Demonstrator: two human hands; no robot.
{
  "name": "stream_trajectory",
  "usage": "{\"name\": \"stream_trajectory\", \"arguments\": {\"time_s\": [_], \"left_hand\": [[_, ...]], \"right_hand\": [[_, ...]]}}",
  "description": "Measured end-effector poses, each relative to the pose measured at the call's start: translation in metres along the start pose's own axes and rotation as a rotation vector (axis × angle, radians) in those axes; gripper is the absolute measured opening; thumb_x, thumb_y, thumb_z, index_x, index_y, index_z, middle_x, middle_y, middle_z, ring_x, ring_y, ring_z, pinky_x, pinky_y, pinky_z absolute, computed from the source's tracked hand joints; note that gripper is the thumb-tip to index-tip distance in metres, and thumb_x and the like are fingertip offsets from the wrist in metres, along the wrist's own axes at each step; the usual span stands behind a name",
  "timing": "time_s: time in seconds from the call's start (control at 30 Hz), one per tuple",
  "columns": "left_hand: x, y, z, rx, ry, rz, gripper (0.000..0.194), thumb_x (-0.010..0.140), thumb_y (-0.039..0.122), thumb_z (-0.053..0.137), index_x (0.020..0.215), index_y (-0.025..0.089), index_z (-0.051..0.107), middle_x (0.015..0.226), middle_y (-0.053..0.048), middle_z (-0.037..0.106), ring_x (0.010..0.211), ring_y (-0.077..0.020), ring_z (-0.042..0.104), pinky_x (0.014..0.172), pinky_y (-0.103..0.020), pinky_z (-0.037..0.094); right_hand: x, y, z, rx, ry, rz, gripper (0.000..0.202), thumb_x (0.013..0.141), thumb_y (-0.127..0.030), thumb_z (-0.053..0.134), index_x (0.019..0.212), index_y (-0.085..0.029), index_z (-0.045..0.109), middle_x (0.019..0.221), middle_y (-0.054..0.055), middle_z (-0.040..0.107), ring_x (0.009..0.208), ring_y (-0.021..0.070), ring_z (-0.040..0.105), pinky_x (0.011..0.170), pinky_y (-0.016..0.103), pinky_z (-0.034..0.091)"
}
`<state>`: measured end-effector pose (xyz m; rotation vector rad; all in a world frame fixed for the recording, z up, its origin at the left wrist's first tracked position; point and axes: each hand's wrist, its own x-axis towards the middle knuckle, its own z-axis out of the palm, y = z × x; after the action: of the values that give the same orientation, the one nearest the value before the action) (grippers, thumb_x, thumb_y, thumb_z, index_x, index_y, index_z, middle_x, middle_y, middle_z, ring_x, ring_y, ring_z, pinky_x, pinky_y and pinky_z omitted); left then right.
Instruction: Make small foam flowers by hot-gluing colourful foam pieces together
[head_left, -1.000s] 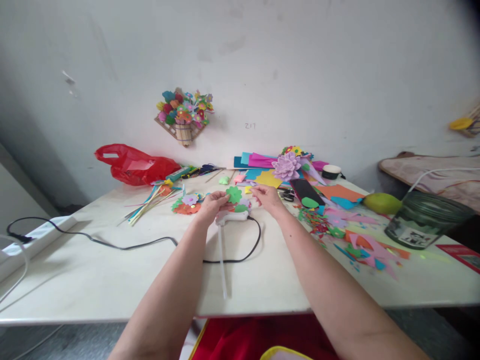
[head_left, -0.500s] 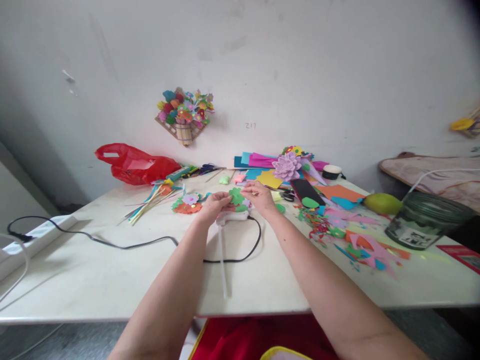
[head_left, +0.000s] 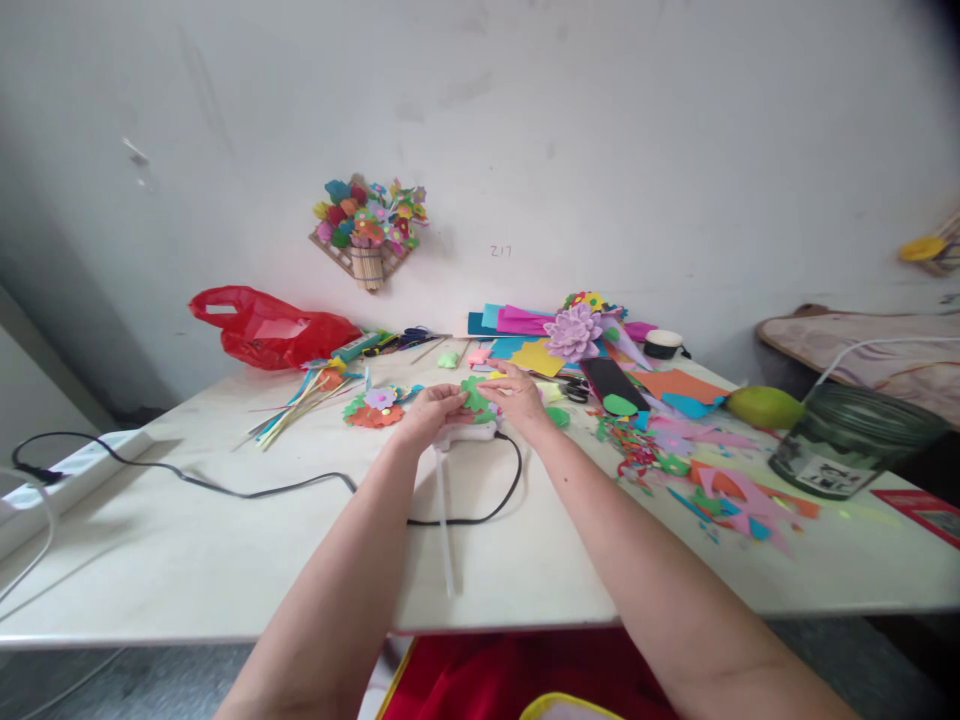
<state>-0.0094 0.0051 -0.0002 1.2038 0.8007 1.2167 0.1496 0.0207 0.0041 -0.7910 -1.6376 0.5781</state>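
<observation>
My left hand pinches a green scalloped foam cutout by its left side, above the table. Close against the right side of that cutout is my right hand, its thumb and fingertips drawn together. A bit of yellow shows at those fingertips, too small to name. Under both hands lies a white glue gun, with a clear glue stick reaching toward the table's front edge. Left of my left hand are foam flowers in orange, lilac and green.
A black cord runs to a power strip at left. Paper strips and a red plastic bag lie behind. Rightward are scissors, a phone, foam scraps and a glass jar.
My right hand has shifted slightly left and down, closer to the green foam cutout, covering more of its right side. My left hand has stayed almost still, keeping its hold.
</observation>
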Motion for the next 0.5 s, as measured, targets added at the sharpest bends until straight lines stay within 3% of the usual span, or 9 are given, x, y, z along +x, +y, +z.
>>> {"name": "stream_trajectory", "arguments": {"time_s": [0.3,0.5], "left_hand": [[0.0003,-0.0013,-0.0008,-0.008,-0.035,0.002,0.020,0.062,0.023,0.070,0.072,0.011,0.057,0.064,-0.001,0.061,0.057,-0.0102,0.059,0.061,-0.025,0.052],[0.0004,-0.0013,0.0005,-0.024,-0.016,0.001,0.019,0.062,0.020,0.070,0.070,0.011,0.056,0.060,-0.001,0.060,0.055,-0.0106,0.060,0.060,-0.025,0.052]], "right_hand": [[0.0005,0.0076,0.0034,-0.039,0.008,-0.023,0.005,0.063,-0.021,0.066,0.067,-0.020,0.068,0.112,0.007,0.056,0.109,0.0202,0.044,0.094,0.036,0.031],[-0.0001,0.0094,0.0038,0.024,0.017,0.033,0.009,0.063,-0.023,0.065,0.071,-0.020,0.067,0.114,0.007,0.053,0.110,0.0203,0.043,0.087,0.034,0.037]]}}
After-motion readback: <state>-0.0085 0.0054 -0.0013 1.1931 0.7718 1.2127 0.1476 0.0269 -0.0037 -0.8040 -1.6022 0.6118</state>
